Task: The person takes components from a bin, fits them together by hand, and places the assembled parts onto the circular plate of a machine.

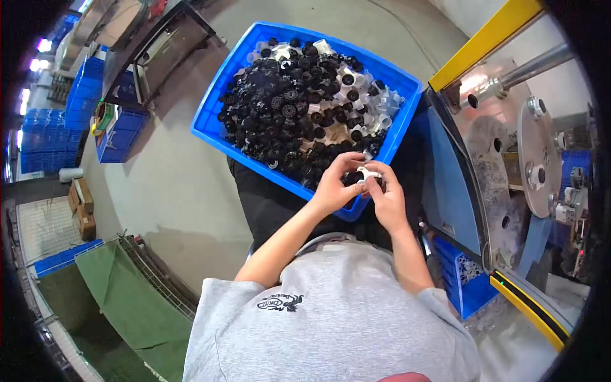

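Just over the near right rim of a blue plastic bin (213,111), my two hands meet around a small white plastic part (368,173). My left hand (335,184) has its fingers curled and its thumb pressed toward the part from the left. On the other side, my right hand (388,196) grips the same part between thumb and fingers. Something dark shows beside it, partly hidden by the fingers. Heaped in the bin are many round black plastic pieces (273,105), with white and clear tubular plastic pieces (385,102) mostly toward the right.
To my right stands a machine with a yellow frame (487,41) and a metal disc (534,156). Below it sits a blue box (468,280) of small ring-like parts. Stacked blue crates (48,140) and a green cloth (137,299) are at my left.
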`<act>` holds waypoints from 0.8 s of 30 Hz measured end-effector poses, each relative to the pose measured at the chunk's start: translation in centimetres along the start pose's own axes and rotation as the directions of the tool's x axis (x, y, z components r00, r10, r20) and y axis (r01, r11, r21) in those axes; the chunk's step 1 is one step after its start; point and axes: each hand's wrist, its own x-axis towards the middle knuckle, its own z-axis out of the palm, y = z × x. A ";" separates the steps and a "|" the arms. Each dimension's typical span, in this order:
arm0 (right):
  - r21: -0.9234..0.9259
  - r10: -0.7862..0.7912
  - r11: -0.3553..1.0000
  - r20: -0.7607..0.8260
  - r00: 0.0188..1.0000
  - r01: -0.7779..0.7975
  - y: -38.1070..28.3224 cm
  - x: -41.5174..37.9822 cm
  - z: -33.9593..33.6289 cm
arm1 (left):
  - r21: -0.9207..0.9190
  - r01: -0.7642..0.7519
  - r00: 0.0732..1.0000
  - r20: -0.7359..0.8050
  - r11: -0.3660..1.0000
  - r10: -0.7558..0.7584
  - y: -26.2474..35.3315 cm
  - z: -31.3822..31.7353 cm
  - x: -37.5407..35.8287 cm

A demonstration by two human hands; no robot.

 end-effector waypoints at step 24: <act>0.183 0.117 0.976 0.021 0.993 -0.119 1.8 -5.3 -3.9 | 0.929 0.314 0.927 -0.345 0.195 0.151 -0.4 -6.2 12.1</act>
